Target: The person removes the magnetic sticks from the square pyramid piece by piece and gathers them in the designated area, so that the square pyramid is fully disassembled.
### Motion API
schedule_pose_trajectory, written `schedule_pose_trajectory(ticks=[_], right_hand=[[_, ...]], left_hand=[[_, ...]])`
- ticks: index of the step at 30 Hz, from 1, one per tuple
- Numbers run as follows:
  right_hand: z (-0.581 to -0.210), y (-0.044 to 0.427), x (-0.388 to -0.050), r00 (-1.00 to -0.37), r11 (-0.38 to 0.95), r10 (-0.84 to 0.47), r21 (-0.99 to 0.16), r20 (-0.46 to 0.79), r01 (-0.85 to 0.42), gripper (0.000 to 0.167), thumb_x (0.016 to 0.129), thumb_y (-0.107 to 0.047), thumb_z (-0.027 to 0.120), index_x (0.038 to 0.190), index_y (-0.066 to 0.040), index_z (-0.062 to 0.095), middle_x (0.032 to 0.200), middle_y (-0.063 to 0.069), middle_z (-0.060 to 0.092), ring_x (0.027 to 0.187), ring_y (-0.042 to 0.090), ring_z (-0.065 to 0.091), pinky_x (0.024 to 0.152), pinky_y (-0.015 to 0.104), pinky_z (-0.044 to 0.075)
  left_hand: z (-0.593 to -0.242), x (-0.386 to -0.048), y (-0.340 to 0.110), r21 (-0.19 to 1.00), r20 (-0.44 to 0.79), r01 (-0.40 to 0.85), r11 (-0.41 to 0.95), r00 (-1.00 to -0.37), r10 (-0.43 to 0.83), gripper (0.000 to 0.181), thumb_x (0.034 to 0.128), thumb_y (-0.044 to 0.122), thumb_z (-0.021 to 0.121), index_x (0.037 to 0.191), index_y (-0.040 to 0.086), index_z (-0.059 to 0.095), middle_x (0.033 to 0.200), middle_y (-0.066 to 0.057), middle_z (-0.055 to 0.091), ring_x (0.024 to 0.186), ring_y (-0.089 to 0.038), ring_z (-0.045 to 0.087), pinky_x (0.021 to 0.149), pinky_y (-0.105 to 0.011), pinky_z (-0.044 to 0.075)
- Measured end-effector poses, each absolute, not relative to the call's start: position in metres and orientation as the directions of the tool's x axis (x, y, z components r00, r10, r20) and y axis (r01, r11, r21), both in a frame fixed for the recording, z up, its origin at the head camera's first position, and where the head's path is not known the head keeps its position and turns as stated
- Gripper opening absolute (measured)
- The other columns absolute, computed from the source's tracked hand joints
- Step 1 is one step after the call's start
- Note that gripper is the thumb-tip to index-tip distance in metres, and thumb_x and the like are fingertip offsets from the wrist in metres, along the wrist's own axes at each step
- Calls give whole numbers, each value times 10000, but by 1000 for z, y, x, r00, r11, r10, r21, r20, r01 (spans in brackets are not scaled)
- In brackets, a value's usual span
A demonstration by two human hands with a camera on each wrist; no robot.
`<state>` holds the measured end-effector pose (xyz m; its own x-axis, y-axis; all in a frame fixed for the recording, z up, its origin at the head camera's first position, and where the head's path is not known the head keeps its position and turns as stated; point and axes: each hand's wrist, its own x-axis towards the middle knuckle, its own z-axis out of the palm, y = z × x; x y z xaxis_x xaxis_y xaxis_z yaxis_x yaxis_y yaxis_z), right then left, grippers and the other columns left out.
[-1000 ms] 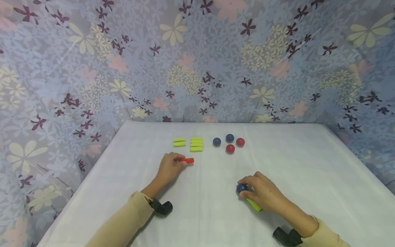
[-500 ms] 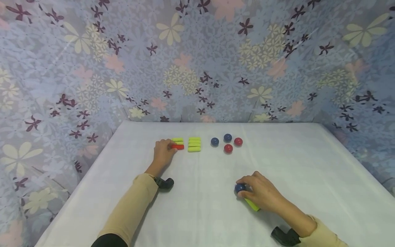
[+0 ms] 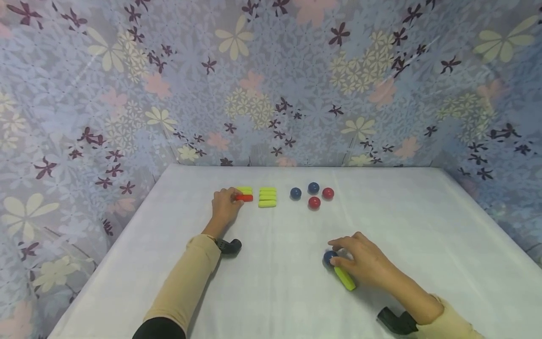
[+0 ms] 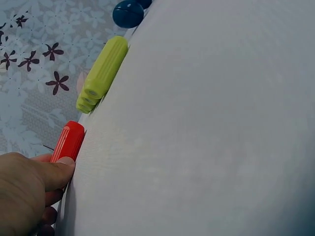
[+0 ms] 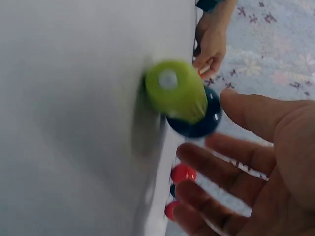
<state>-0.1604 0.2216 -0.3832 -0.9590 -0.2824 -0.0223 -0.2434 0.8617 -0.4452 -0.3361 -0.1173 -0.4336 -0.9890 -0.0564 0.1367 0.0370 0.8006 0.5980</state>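
At the far left of the table, my left hand (image 3: 224, 206) pinches a short red grooved stick (image 3: 246, 197) between thumb and fingers. The red stick (image 4: 70, 139) lies at the near side of a small group of yellow-green sticks (image 3: 244, 189). Nearer to me on the right, my right hand (image 3: 366, 261) has its fingers spread around a blue ball (image 3: 329, 257). A yellow-green stick (image 3: 345, 279) meets that ball end-on; whether they are joined I cannot tell. The right wrist view shows the fingers apart from the blue ball (image 5: 197, 124).
Another row of yellow-green sticks (image 3: 267, 197) lies right of the red one. Further right are two blue balls (image 3: 295, 193) and two red balls (image 3: 314, 203). A white cloth (image 3: 279, 282) covers the table, and a floral curtain (image 3: 271, 84) hangs behind.
My left hand has carried the red stick back and left to the yellow-green sticks. My right hand has loosened its fingers from the blue ball, which stays in place with its stick.
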Motion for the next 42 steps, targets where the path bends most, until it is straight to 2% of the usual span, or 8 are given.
schedule_pose_trajectory(ticks=[3,6,13,17,20,25,36,42], right_hand=[[-382,229,-162,-930,837,-369,-433,6,-335,371,849,-122,651,1206,-226,636,1135,-64,664,996,121,504,795,328,471],[-384,235,-166,-863,776,-504,-429,18,-462,497,829,20,595,1236,-264,612,1240,-59,621,1064,137,490,868,365,481],[-392,242,-176,-697,611,-717,-457,27,-646,601,787,110,539,1230,-290,609,1299,-49,589,1101,116,459,909,310,461],[-391,242,-176,-733,662,-680,-440,-12,-607,491,800,33,600,1164,-293,642,1165,-141,630,1031,70,461,877,286,459],[-389,240,-172,-797,741,-602,-396,-36,-542,356,803,-134,702,1135,-254,659,1074,-160,649,957,48,464,826,266,463],[-390,235,-164,-879,827,-477,-323,27,-459,392,738,-383,766,1052,-160,696,946,-118,670,855,50,484,731,258,463],[-391,227,-162,-918,864,-394,-323,44,-386,400,714,-388,777,1014,-134,702,896,-98,672,806,37,484,685,239,431],[-389,228,-163,-926,873,-378,-323,25,-365,397,718,-394,773,1018,-145,699,913,-91,675,816,44,494,703,252,449]], left_hand=[[-434,-336,-118,596,141,43,802,-989,-52,259,863,195,666,1113,134,639,1056,-111,598,999,-279,453,884,-435,360],[-435,-335,-118,601,139,39,798,-989,-56,255,862,192,665,1110,136,638,1061,-111,598,1007,-282,457,892,-441,362],[-438,-336,-117,600,141,48,798,-989,-47,257,859,204,672,1108,153,640,1048,-104,599,1032,-283,468,925,-457,355],[-438,-337,-115,597,148,54,800,-988,-44,249,858,196,672,1101,147,646,1044,-105,601,1009,-282,462,899,-445,361],[-437,-337,-115,591,155,56,805,-987,-45,249,856,193,673,1099,146,649,1047,-108,604,1011,-286,462,900,-448,360],[-436,-337,-117,589,156,51,807,-986,-51,259,850,200,679,1102,151,646,1057,-109,608,1039,-295,475,926,-459,364],[-428,-322,-118,663,166,39,747,-982,-95,393,836,179,684,1217,152,593,1125,-116,546,1066,-276,428,868,-413,389],[-420,-279,-91,751,265,229,619,-964,36,302,851,162,661,1142,85,628,1074,-112,591,1029,-255,473,856,-378,400]])
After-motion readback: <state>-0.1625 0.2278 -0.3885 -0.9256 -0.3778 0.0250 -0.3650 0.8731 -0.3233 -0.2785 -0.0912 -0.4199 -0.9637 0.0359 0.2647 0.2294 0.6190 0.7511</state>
